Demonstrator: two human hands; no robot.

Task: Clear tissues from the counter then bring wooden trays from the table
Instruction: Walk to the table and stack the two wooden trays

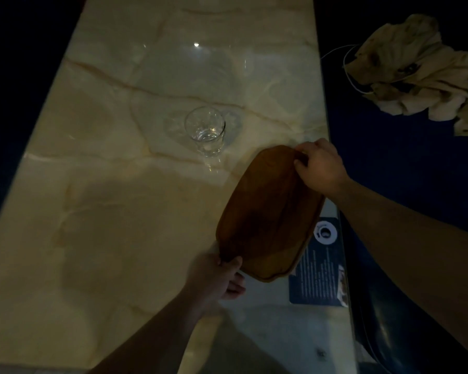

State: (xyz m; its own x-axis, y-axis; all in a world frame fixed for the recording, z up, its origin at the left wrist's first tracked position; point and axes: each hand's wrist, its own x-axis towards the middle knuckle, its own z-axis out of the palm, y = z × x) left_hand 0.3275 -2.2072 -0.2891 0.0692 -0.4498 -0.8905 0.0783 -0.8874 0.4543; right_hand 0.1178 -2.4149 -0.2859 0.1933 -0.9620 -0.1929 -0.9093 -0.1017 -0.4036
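Wooden tray, long axis near-left to far-right

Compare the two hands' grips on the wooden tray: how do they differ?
The left hand grips the near end of the wooden tray, from the tray's left side; the right hand grips the far end. The left thumb lies on top with fingers underneath; the right hand's fingers curl over the rim. Both are closed on the tray.
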